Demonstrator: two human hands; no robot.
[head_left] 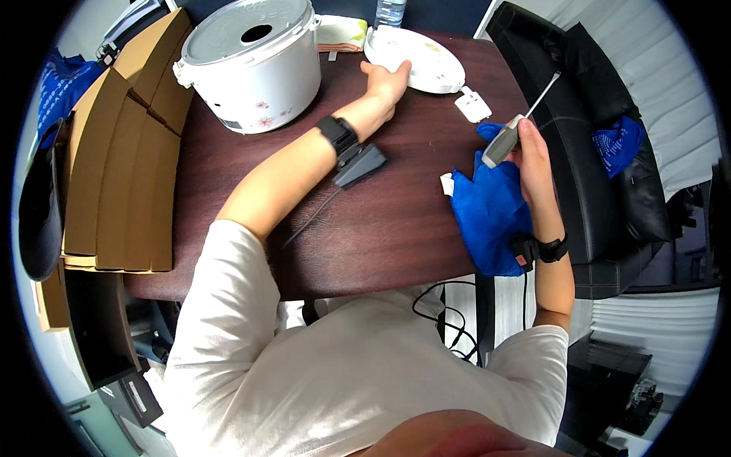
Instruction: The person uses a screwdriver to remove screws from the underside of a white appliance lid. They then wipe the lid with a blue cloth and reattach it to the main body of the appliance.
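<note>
At the table's far side, my left hand [387, 85] is at the near-left rim of a white oval rice cooker lid [438, 67]. One fingertip lies over the lid, another beside its rim; the hand appears to grip this edge, and the remaining fingers are hidden. My right hand [537, 156], at the table's right edge, is closed around the grey handle of a screwdriver [500, 145]. Its metal shaft points up and away to the right. Beneath that hand and wrist lies a crumpled blue cloth [487, 213]. A small white plastic piece [473, 105] sits right of the lid.
A white rice cooker body [266, 84] with a floral print stands at the far left, beside brown cardboard boxes [126, 167]. Behind the lid are a water bottle [390, 12] and a folded light cloth [342, 33]. A black sofa [563, 99] borders the dark red table [381, 244].
</note>
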